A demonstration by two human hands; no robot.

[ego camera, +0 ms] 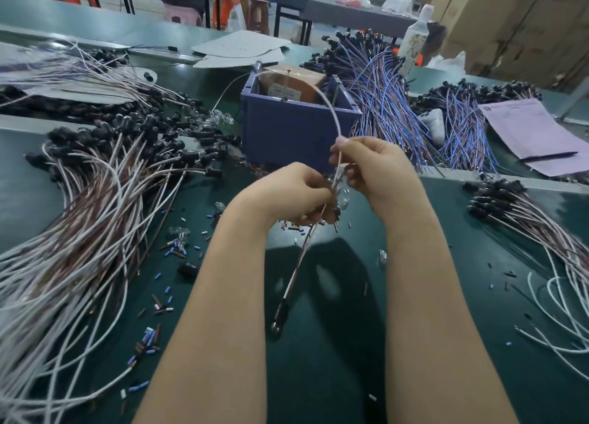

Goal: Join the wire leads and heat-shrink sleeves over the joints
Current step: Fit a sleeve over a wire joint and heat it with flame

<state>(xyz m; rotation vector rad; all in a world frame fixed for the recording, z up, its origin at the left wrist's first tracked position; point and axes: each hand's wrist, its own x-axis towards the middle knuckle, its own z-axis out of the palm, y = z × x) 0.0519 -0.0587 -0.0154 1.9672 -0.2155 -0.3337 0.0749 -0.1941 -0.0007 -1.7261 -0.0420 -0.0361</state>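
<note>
The left hand (287, 194) grips the brown-and-white twisted lead (299, 264) hanging above the dark green surface (318, 375), the right hand (373, 168) pinches the thin white wire (331, 111) arcing far, and their ends, hidden between both, should probably be held aligned and taut while joined.

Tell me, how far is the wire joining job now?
Possibly done: the blue-wire bundles, though joints are too small to confirm. In hand: left hand and right hand hold a white wire and a black-capped lead together. Left: the white-and-brown heap and loose sleeves.

Wire (333, 115) in left hand (287, 194), right hand (376, 168)
</note>
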